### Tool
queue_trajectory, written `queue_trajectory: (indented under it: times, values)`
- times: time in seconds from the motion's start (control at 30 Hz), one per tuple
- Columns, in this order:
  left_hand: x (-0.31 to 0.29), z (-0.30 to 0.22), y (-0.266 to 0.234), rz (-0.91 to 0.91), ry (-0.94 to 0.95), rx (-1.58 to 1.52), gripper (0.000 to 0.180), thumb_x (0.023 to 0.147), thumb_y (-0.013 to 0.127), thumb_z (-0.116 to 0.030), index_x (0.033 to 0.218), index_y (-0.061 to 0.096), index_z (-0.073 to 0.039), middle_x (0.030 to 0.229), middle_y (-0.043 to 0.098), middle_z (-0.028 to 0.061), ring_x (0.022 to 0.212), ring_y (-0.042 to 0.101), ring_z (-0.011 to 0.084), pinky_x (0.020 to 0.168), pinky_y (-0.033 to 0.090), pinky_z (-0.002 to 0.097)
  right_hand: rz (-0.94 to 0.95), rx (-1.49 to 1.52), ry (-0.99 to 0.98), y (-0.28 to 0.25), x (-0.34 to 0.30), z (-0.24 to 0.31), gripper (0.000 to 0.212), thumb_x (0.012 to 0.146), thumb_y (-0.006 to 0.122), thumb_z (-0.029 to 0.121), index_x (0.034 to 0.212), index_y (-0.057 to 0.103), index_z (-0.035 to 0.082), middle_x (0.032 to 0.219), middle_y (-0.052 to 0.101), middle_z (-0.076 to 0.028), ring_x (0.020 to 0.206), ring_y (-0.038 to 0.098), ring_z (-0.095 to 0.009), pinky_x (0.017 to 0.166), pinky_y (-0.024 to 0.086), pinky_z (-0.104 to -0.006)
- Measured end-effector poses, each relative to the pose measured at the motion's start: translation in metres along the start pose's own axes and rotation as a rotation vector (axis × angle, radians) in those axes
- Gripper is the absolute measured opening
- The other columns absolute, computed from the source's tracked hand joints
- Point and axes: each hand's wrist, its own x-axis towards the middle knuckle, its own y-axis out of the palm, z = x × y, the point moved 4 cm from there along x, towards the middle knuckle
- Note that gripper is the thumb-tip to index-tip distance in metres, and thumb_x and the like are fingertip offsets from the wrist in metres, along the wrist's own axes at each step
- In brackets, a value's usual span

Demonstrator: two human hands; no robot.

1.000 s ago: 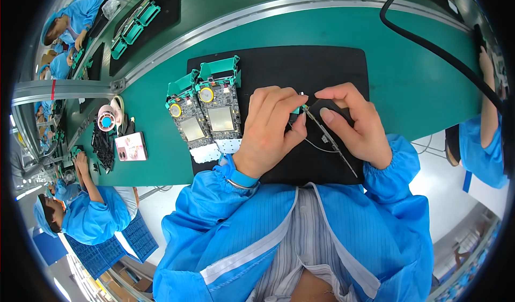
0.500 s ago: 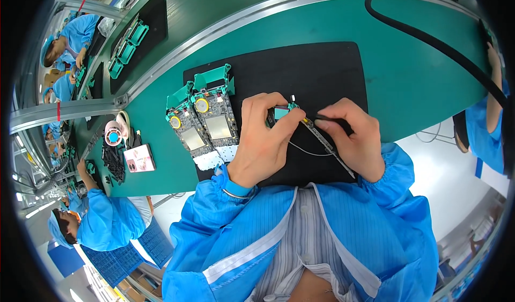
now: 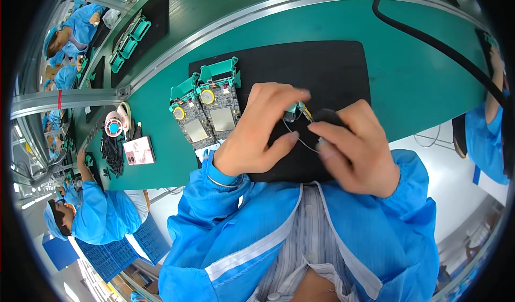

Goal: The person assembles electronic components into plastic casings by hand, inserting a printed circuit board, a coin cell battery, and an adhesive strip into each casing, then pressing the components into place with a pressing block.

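My left hand (image 3: 257, 133) has its thumb and index finger spread apart, with the fingertip blurred, beside a small circuit board with a green plastic end (image 3: 306, 113). My right hand (image 3: 362, 149) closes thumb and fingers around that board, which is tilted nearly edge-on and mostly hidden behind it. A thin pale cable (image 3: 301, 142) curves below the board between my hands. Something dark (image 3: 328, 116) shows behind my right fingers; its kind is unclear. Left of my left hand, two circuit boards with green plastic frames (image 3: 221, 118) lie side by side on the black mat (image 3: 316, 60).
A pink-and-white handheld fan (image 3: 113, 125), a pink box-like item (image 3: 139, 150) and a heap of black small parts (image 3: 111, 153) lie on the green table at left. A thick black cable (image 3: 429, 39) arches across the right. Co-workers sit at left (image 3: 107, 213) and right.
My left thumb and index finger have parted and come off the board's green end. My right hand has moved down and over the board, hiding most of its length.
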Motion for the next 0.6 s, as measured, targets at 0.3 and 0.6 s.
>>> queue_trajectory:
  times: [0.3, 0.6]
  values:
    - [-0.005, 0.001, 0.003, -0.041, -0.073, 0.055, 0.044, 0.084, 0.055, -0.002, 0.127, 0.047, -0.003, 0.127, 0.042, 0.0164, 0.12, 0.038, 0.0349, 0.103, 0.032, 0.0397, -0.028, -0.247, -0.076, 0.013, 0.005, 0.009, 0.017, 0.065, 0.068, 0.0, 0.08, 0.061, -0.002, 0.078, 0.046, -0.012, 0.07, 0.048, -0.029, 0.058, 0.042, -0.0362]
    - [-0.009, 0.003, 0.006, -0.125, -0.062, 0.068, 0.038, 0.079, 0.066, -0.002, 0.115, 0.053, -0.004, 0.11, 0.046, 0.0149, 0.101, 0.046, 0.0319, 0.09, 0.041, 0.0377, -0.185, 0.119, 0.43, 0.029, 0.004, -0.032, 0.012, 0.075, 0.074, 0.005, 0.078, 0.063, 0.001, 0.075, 0.051, -0.009, 0.067, 0.052, -0.022, 0.055, 0.041, -0.0311]
